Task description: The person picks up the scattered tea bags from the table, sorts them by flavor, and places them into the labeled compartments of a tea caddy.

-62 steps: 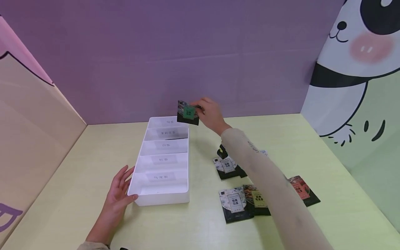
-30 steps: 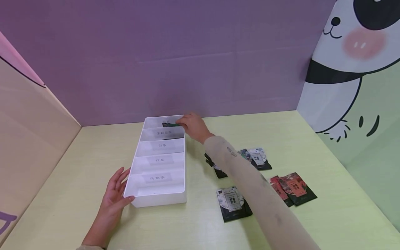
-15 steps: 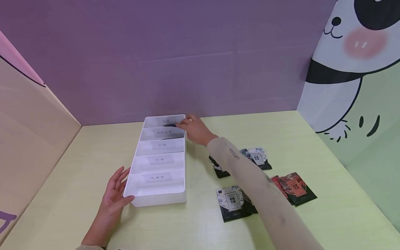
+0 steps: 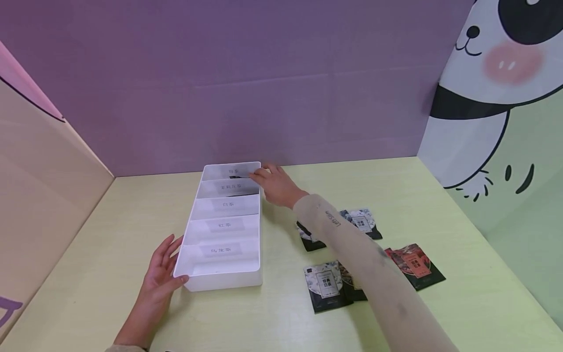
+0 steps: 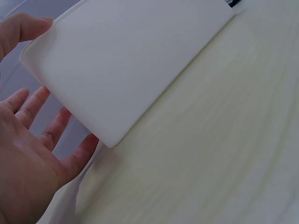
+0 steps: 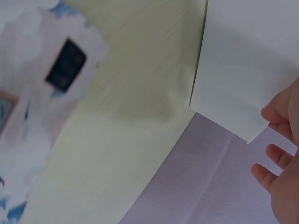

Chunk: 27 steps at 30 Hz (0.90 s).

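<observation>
box [image 4: 224,282] on table [image 4: 286,322] | packets [image 4: 327,291] right of box | wall [image 4: 264,88] behind

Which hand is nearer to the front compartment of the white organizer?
Left. The left hand touches the white organizer beside the front compartment, at the near left corner; the right hand is at the far right corner.

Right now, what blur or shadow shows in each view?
Head: soft shadow on the table right of the white five-compartment box. Right wrist: the blue-flowered packet is badly out of focus. Left wrist: the box looks dull grey.
</observation>
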Each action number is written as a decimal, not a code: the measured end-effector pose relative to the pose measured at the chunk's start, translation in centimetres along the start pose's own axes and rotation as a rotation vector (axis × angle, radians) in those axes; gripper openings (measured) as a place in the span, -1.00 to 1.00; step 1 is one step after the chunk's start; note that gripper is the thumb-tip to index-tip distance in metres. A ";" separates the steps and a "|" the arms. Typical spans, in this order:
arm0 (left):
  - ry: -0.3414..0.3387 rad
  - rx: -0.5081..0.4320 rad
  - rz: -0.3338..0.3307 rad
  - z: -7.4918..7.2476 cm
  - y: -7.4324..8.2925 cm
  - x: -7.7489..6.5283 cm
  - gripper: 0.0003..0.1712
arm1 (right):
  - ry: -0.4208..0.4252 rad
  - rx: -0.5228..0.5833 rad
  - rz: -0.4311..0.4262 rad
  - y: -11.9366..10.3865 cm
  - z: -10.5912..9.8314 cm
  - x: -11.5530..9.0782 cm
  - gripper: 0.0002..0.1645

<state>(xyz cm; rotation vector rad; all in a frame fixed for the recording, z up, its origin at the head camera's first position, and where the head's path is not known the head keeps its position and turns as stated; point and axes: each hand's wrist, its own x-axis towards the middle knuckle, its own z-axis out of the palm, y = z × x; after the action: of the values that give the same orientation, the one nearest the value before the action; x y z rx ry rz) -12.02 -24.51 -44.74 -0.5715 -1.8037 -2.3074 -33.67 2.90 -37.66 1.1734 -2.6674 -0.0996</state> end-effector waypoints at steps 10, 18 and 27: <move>0.013 0.025 -0.024 0.0 0.2 -0.1 0.03 | 0.047 -0.023 -0.023 0.5 -0.4 -1.5 -0.41; -0.008 -0.013 0.023 -0.2 0.0 0.0 0.07 | 0.064 0.062 -0.036 1.6 0.1 -4.0 -0.35; -0.009 0.000 0.019 -0.1 0.0 0.0 0.06 | 0.041 0.134 -0.029 4.1 0.7 -7.9 -0.34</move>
<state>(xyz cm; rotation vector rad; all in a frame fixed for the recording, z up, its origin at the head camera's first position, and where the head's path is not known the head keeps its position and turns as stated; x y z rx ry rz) -12.05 -24.61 -44.76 -0.5974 -1.7943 -2.2965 -31.62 11.49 -39.16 1.2399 -2.6569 0.0997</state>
